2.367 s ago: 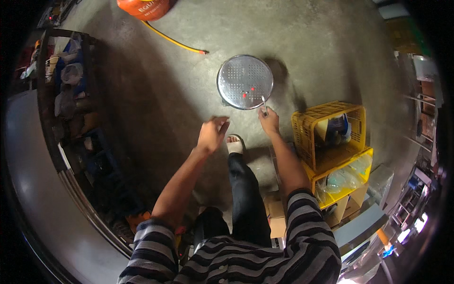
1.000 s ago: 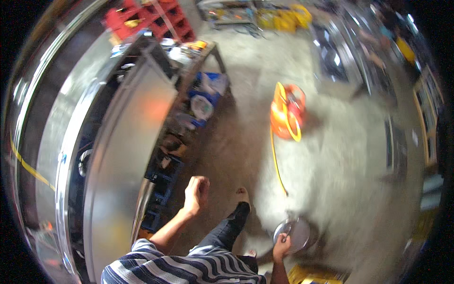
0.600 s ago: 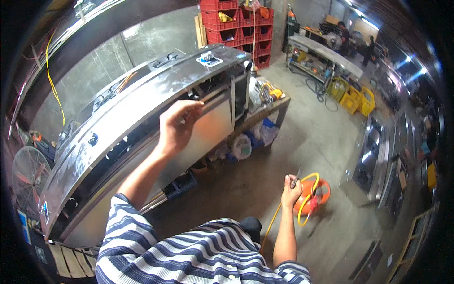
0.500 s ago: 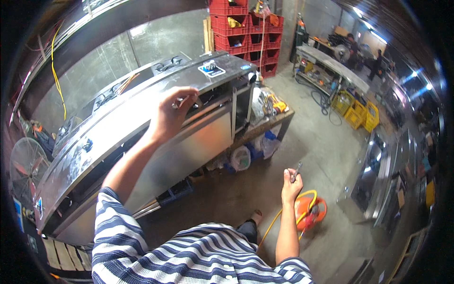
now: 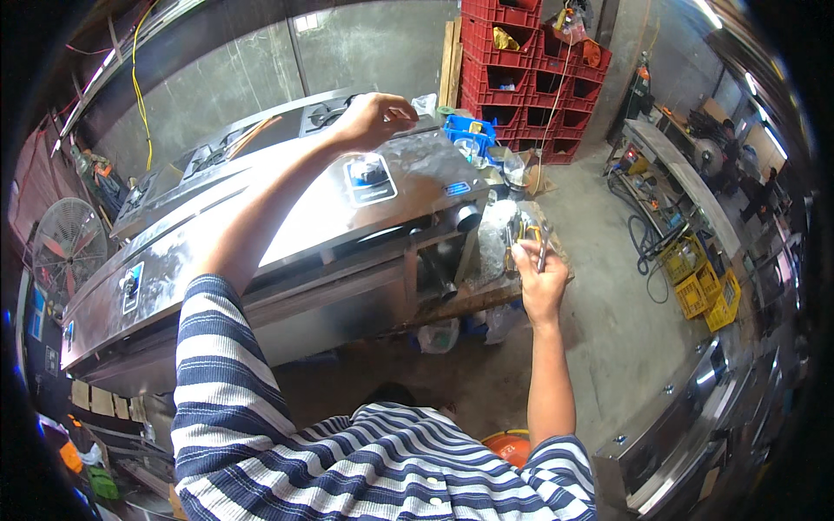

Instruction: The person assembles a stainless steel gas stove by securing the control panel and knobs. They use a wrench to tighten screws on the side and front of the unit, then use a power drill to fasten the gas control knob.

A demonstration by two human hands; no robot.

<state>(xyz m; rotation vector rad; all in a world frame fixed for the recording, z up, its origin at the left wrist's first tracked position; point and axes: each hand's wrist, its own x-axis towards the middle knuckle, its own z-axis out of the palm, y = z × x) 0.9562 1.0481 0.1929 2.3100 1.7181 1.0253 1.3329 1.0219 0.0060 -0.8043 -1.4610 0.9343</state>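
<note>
Though unreadable, knob label (image 5: 373, 194) below left hand (image 5: 377, 118).

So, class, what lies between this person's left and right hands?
In the head view, between the left hand and the right hand lie the right end of the steel cooker, bearing a blue label, then clutter on the bench beside it.
</note>
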